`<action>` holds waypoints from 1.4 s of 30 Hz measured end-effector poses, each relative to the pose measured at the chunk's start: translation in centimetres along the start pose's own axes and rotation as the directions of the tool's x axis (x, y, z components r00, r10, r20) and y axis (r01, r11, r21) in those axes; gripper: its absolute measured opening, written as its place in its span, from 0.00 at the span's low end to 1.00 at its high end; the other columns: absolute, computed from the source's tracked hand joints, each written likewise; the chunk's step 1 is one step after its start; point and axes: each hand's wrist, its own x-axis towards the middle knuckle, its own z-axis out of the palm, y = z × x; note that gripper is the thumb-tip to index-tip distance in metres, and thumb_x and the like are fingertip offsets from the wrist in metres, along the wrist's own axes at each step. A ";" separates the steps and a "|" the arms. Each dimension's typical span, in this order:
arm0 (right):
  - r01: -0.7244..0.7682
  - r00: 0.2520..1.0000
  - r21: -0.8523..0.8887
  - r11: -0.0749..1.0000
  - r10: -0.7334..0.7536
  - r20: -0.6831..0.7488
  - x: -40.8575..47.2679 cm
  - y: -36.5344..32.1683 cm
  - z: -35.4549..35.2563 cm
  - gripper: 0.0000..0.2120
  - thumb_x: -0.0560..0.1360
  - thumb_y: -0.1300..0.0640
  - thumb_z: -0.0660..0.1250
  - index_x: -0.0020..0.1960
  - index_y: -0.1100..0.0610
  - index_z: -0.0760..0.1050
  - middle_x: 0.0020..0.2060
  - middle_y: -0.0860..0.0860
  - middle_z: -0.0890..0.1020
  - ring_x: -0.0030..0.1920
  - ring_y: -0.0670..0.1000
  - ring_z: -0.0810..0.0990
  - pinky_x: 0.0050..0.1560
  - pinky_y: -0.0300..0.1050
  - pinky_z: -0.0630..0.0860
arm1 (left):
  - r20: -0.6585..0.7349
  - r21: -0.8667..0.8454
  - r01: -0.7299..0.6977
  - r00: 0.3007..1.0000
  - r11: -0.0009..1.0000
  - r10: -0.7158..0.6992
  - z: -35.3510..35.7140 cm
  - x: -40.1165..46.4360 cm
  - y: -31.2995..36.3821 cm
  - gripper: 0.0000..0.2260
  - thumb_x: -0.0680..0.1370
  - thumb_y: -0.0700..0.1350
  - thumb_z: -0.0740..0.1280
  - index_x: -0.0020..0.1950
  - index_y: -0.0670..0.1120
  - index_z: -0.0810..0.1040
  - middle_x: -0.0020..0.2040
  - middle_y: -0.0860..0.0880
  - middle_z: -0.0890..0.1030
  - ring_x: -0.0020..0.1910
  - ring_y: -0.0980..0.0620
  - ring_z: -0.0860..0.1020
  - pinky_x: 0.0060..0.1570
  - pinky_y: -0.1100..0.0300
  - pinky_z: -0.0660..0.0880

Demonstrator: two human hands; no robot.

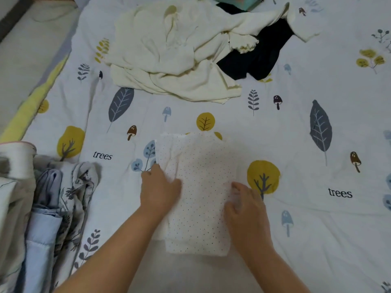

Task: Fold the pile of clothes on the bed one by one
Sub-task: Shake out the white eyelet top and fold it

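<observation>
A white garment with small dark dots [201, 187] lies folded into a tall rectangle on the bed in front of me. My left hand [158, 191] grips its left edge, fingers curled into the cloth. My right hand [245, 204] holds the right edge, fingers tucked at the fabric. Farther back lies the pile: a crumpled cream garment [169, 51] spread over a black garment [258, 56].
The bed has a white sheet [317, 229] printed with leaves, trees and mushrooms. A bunched quilt and blue-grey bedding [46, 208] sit at the left near edge. A teal item [239, 2] peeks in at the top. The bed's left edge runs along a grey floor strip.
</observation>
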 end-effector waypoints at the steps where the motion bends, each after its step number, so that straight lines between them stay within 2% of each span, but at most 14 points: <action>1: -0.049 0.999 0.029 0.998 0.048 0.020 0.4 0.2 0.1 0.23 0.77 0.56 0.59 0.71 0.51 0.62 0.61 0.49 0.70 0.58 0.49 0.69 0.55 0.40 0.65 | -0.027 0.052 0.009 1.000 0.999 -0.007 0.2 -0.4 -0.2 0.28 0.74 0.49 0.67 0.69 0.41 0.61 0.62 0.40 0.67 0.60 0.41 0.69 0.56 0.51 0.69; 4: -0.121 0.990 0.175 0.977 0.107 0.089 1.4 0.3 0.6 0.30 0.77 0.51 0.60 0.75 0.49 0.52 0.65 0.50 0.70 0.63 0.51 0.71 0.61 0.47 0.68 | 0.025 -0.028 -0.033 0.999 0.999 0.034 0.6 -0.9 -1.0 0.33 0.75 0.53 0.66 0.74 0.45 0.55 0.66 0.42 0.65 0.65 0.41 0.66 0.61 0.50 0.66; 6: -0.142 0.983 0.251 0.957 0.105 0.153 1.7 0.0 1.1 0.34 0.76 0.48 0.61 0.76 0.48 0.46 0.71 0.48 0.65 0.69 0.51 0.66 0.68 0.50 0.65 | 0.104 -0.135 -0.129 0.984 0.982 0.144 0.7 -1.0 -1.4 0.32 0.75 0.52 0.66 0.74 0.48 0.55 0.66 0.52 0.66 0.62 0.50 0.69 0.59 0.56 0.67; 8: -0.162 0.975 0.267 0.950 0.112 0.193 1.9 -0.3 1.5 0.38 0.75 0.50 0.63 0.76 0.47 0.43 0.71 0.48 0.64 0.68 0.53 0.67 0.68 0.53 0.66 | 0.164 -0.244 -0.182 0.960 0.953 0.225 0.3 -1.2 -1.6 0.31 0.75 0.50 0.67 0.74 0.54 0.54 0.61 0.63 0.64 0.56 0.59 0.69 0.55 0.64 0.67; 11: -0.171 0.974 0.302 0.938 0.116 0.193 1.6 -0.6 1.5 0.37 0.74 0.59 0.65 0.75 0.46 0.48 0.63 0.48 0.71 0.56 0.50 0.72 0.59 0.45 0.70 | 0.274 -0.430 -0.111 0.930 0.896 0.246 -0.7 -1.7 -1.7 0.26 0.75 0.45 0.69 0.61 0.68 0.60 0.53 0.70 0.70 0.47 0.64 0.75 0.38 0.74 0.73; 13: -0.161 0.979 0.352 0.922 0.104 0.176 0.9 -1.0 0.8 0.35 0.74 0.63 0.64 0.74 0.46 0.53 0.59 0.46 0.72 0.53 0.46 0.71 0.55 0.41 0.69 | 0.323 -0.523 -0.051 0.912 0.851 0.253 -1.3 -2.1 -1.6 0.23 0.74 0.41 0.69 0.53 0.70 0.66 0.51 0.67 0.76 0.47 0.60 0.80 0.39 0.69 0.77; 16: -0.142 0.985 0.404 0.904 0.087 0.152 -0.6 -2.0 -0.7 0.33 0.73 0.65 0.65 0.72 0.46 0.58 0.61 0.44 0.73 0.57 0.47 0.73 0.59 0.44 0.73 | 0.373 -0.600 -0.004 0.883 0.800 0.285 -2.7 -3.2 -1.6 0.27 0.74 0.39 0.69 0.46 0.76 0.70 0.47 0.66 0.81 0.45 0.58 0.82 0.41 0.61 0.80; 20: -0.100 0.989 0.446 0.890 0.040 0.141 -3.6 -4.9 -3.6 0.33 0.71 0.65 0.65 0.71 0.46 0.61 0.62 0.46 0.75 0.61 0.51 0.75 0.61 0.54 0.75 | 0.351 -0.644 -0.008 0.885 0.765 0.305 -6.3 -5.8 -1.3 0.27 0.73 0.40 0.70 0.60 0.69 0.69 0.54 0.61 0.81 0.52 0.52 0.81 0.51 0.52 0.79; 24: -0.016 0.992 0.482 0.876 -0.046 0.117 -6.7 -9.1 -6.3 0.32 0.70 0.65 0.66 0.69 0.44 0.63 0.56 0.43 0.77 0.55 0.46 0.77 0.49 0.41 0.78 | 0.260 -0.717 -0.065 0.898 0.693 0.354 -11.4 -8.9 -1.0 0.32 0.74 0.37 0.69 0.42 0.80 0.69 0.42 0.76 0.77 0.46 0.65 0.81 0.40 0.67 0.78; 26: 0.026 0.991 0.490 0.871 -0.088 0.104 -8.1 -11.5 -7.4 0.33 0.69 0.64 0.67 0.68 0.41 0.63 0.53 0.40 0.77 0.52 0.42 0.77 0.45 0.36 0.76 | 0.169 -0.719 -0.135 0.918 0.681 0.360 -14.4 -10.3 -1.1 0.30 0.72 0.39 0.71 0.46 0.77 0.66 0.41 0.80 0.74 0.48 0.70 0.78 0.42 0.71 0.76; 29: 0.076 0.984 0.502 0.862 -0.147 0.103 -10.5 -15.8 -8.2 0.34 0.69 0.64 0.68 0.70 0.43 0.62 0.57 0.43 0.77 0.54 0.46 0.78 0.50 0.45 0.79 | 0.087 -0.710 -0.214 0.919 0.671 0.385 -19.4 -11.8 -1.5 0.30 0.69 0.42 0.74 0.58 0.72 0.67 0.51 0.73 0.77 0.51 0.67 0.79 0.48 0.66 0.77; 33: 0.135 0.963 0.556 0.820 -0.242 0.123 -13.6 -21.5 -7.3 0.34 0.69 0.64 0.67 0.69 0.43 0.62 0.58 0.43 0.76 0.57 0.48 0.76 0.57 0.51 0.77 | -0.011 -0.687 -0.317 0.904 0.654 0.427 -26.7 -14.0 -2.8 0.30 0.72 0.38 0.70 0.47 0.78 0.69 0.46 0.74 0.78 0.44 0.69 0.80 0.37 0.69 0.77; 37: 0.133 0.943 0.599 0.790 -0.287 0.170 -16.8 -26.6 -4.7 0.34 0.70 0.66 0.66 0.70 0.44 0.61 0.59 0.43 0.75 0.58 0.46 0.75 0.60 0.51 0.76 | 0.021 -0.671 -0.282 0.917 0.686 0.397 -32.9 -15.4 -6.0 0.28 0.73 0.36 0.69 0.61 0.67 0.70 0.55 0.59 0.82 0.51 0.55 0.82 0.46 0.56 0.80; 42: 0.107 0.911 0.598 0.794 -0.319 0.260 -19.9 -31.4 0.5 0.35 0.70 0.66 0.65 0.73 0.46 0.59 0.61 0.43 0.73 0.61 0.46 0.72 0.64 0.48 0.71 | 0.050 -0.708 -0.182 0.951 0.682 0.306 -37.9 -15.7 -12.0 0.26 0.74 0.34 0.68 0.61 0.63 0.73 0.55 0.53 0.82 0.52 0.47 0.82 0.49 0.49 0.78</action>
